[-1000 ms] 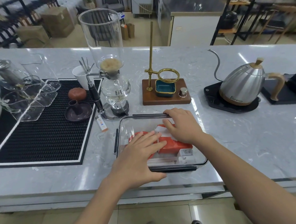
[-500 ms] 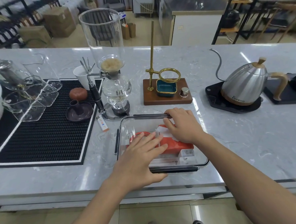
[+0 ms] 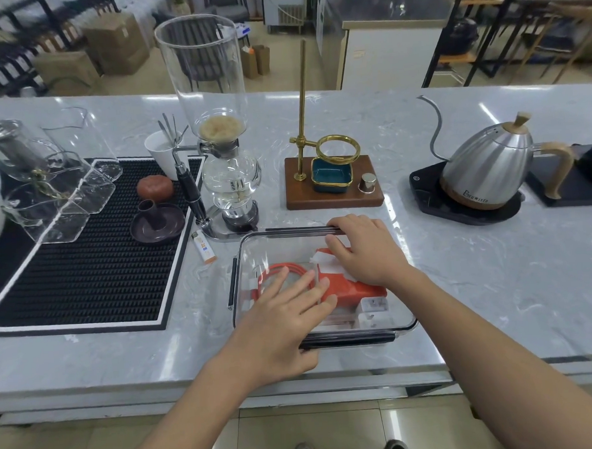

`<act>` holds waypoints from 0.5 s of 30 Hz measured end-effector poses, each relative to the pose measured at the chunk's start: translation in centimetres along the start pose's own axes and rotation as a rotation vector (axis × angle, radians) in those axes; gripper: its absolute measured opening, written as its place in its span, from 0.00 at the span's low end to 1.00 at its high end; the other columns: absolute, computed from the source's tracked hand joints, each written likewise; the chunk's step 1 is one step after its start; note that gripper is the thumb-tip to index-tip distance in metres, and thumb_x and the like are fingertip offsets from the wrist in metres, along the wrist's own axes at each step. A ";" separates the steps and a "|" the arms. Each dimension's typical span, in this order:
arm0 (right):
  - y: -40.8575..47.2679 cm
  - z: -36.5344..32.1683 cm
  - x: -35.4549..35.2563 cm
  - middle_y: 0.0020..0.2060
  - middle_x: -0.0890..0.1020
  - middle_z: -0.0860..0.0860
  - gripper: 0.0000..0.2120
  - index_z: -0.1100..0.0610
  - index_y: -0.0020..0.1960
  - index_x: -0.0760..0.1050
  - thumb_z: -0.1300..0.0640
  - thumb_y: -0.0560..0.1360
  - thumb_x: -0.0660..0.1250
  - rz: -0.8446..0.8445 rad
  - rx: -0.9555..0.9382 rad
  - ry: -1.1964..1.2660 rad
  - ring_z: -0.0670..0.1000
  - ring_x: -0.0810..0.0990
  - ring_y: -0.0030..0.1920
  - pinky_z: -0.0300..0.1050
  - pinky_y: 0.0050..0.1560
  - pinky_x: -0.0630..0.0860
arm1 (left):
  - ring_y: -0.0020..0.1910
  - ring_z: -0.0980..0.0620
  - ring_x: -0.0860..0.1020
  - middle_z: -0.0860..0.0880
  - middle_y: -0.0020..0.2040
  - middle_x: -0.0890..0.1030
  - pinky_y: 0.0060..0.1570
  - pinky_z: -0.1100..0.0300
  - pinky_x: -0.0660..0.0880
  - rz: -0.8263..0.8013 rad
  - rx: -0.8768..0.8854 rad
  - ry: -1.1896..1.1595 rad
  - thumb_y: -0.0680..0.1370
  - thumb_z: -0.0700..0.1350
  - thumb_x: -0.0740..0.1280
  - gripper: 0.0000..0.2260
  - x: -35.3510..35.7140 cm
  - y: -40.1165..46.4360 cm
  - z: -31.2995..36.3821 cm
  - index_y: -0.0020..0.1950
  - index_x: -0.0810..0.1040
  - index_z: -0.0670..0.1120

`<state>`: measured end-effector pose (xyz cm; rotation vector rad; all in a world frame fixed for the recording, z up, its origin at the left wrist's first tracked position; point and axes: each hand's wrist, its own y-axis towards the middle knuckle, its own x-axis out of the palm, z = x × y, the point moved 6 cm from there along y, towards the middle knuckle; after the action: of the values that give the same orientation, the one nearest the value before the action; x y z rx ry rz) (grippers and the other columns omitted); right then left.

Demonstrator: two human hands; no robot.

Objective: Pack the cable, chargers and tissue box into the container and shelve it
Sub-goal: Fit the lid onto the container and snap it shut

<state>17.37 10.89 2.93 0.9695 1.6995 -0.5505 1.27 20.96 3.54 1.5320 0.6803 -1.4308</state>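
1. Both hands flat on the clear lid of the container (image 3: 238, 297), nothing grasped: left hand (image 3: 279, 324) with straight, spread fingers pressing the lid's near left part, thumb by the near rim; right hand (image 3: 366, 251) palm down over the far right part, fingertips reaching the far black rim clip, fingers only lightly bent.
2. Grey marble counter (image 3: 479, 283) carrying the container near its front edge.
3. Black ribbed mat (image 3: 84, 276), left of the container, bearing glassware, a small brown pot and a dark saucer.
4. Glass siphon coffee maker (image 3: 224, 152), just behind the container's far left corner.
5. Steel gooseneck kettle (image 3: 487, 169) on a black base, behind and right of the container, well apart.
6. Wooden stand (image 3: 334, 195) with brass ring and teal dish, directly behind the container.
7. Inside the container: orange tissue box (image 3: 353, 291), right of centre, partly under the right hand.
8. Orange cable (image 3: 290, 267), coiled inside at left.
9. White chargers (image 3: 373, 311), inside at the near right corner.
10. Lighter (image 3: 204, 251), just left of the container's far corner.
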 end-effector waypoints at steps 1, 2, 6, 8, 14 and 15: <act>0.0 0.0 0.0 0.57 0.79 0.48 0.18 0.51 0.65 0.72 0.45 0.80 0.56 0.002 -0.002 -0.001 0.52 0.75 0.59 0.51 0.65 0.66 | 0.71 0.44 0.70 0.45 0.68 0.76 0.67 0.38 0.68 -0.007 0.007 0.014 0.62 0.53 0.71 0.33 -0.1 0.0 0.1 0.66 0.77 0.46; 0.0 0.0 0.0 0.58 0.79 0.48 0.18 0.51 0.65 0.72 0.45 0.80 0.56 0.004 -0.003 -0.002 0.52 0.75 0.59 0.51 0.65 0.66 | 0.71 0.43 0.71 0.45 0.68 0.76 0.66 0.37 0.68 -0.016 0.012 0.026 0.62 0.52 0.71 0.33 -0.1 0.1 0.2 0.66 0.77 0.45; 0.0 0.0 -0.1 0.57 0.80 0.48 0.18 0.50 0.65 0.73 0.44 0.80 0.56 0.007 0.000 0.003 0.52 0.75 0.58 0.52 0.64 0.66 | 0.69 0.41 0.72 0.43 0.67 0.77 0.65 0.35 0.69 -0.057 0.018 0.067 0.61 0.52 0.71 0.33 -0.2 0.1 0.4 0.66 0.77 0.44; 0.0 -0.1 -0.2 0.57 0.80 0.47 0.18 0.50 0.65 0.73 0.44 0.80 0.56 0.005 0.000 0.003 0.52 0.75 0.58 0.52 0.64 0.66 | 0.68 0.40 0.73 0.42 0.66 0.78 0.63 0.35 0.70 -0.075 0.014 0.084 0.60 0.51 0.72 0.34 -0.2 0.2 0.7 0.65 0.78 0.42; 0.1 0.0 -0.2 0.58 0.79 0.47 0.18 0.50 0.65 0.73 0.43 0.80 0.55 0.004 0.017 -0.002 0.51 0.75 0.58 0.51 0.65 0.66 | 0.62 0.36 0.78 0.36 0.62 0.80 0.55 0.37 0.77 -0.141 -0.075 0.168 0.51 0.46 0.78 0.39 -0.2 0.6 2.4 0.61 0.80 0.37; 0.1 0.0 -0.1 0.58 0.79 0.47 0.19 0.50 0.65 0.73 0.43 0.80 0.55 0.003 0.020 -0.002 0.51 0.75 0.58 0.51 0.65 0.66 | 0.62 0.36 0.77 0.36 0.62 0.79 0.55 0.36 0.76 -0.143 -0.092 0.171 0.51 0.44 0.78 0.39 -0.1 0.6 2.5 0.61 0.79 0.37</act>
<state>17.42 10.90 3.02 0.9857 1.6933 -0.5676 0.55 18.54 4.01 1.5712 0.9632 -1.3625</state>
